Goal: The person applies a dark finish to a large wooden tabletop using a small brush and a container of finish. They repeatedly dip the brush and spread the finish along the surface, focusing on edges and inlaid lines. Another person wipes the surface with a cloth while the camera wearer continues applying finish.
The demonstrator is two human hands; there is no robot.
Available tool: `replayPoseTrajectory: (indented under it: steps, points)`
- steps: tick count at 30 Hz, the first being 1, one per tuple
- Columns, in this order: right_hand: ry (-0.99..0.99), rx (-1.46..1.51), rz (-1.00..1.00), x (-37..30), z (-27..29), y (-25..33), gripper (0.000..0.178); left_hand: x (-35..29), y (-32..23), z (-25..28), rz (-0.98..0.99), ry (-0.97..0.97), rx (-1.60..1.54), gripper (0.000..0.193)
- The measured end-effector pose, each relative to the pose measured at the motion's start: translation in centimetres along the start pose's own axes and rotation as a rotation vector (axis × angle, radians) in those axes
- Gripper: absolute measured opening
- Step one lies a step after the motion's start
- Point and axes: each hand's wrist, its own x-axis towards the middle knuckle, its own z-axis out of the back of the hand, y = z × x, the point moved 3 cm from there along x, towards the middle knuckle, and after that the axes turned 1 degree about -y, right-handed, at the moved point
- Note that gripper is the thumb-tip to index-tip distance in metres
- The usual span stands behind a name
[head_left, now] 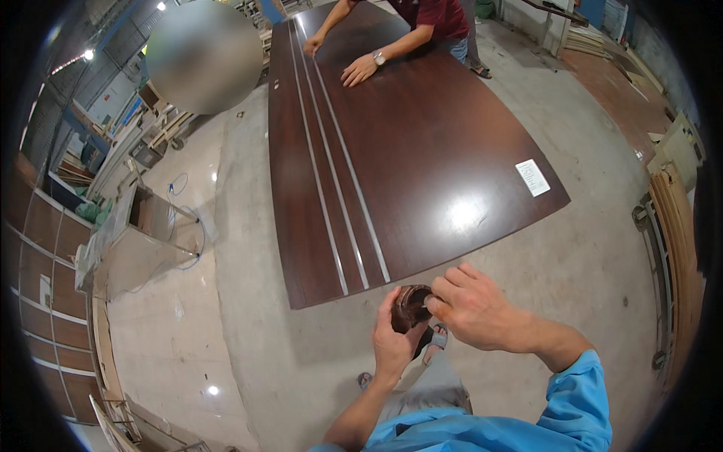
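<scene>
My left hand is wrapped round a small round jar with dark brown stuff on its inside wall. At the jar's mouth, the fingers of my right hand are closed in a pinch; what they hold is hidden. Both hands are just off the near edge of a large dark brown glossy wooden panel, which carries three pale strips along its left part. A white paper label lies near its right corner.
Across the panel a co-worker in a dark red shirt leans over, both hands on the surface near the strips. At left stand a metal-framed stand and a blue hose. Stacked boards lean on the right.
</scene>
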Motion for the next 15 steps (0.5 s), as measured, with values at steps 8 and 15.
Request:
replayPoseTrajectory:
  steps: [8, 15]
  points:
    - [0.119, 0.012, -0.062, 2.3, -4.1, 6.1, 0.012, -2.8, 1.3, 6.9, -0.008, -0.053, 0.057, 0.076]
    - [0.026, 0.036, -0.110, 1.2, -4.9, 7.2, 0.008, -4.0, 1.2, 7.7, -0.020, -0.043, 0.166, 0.076]
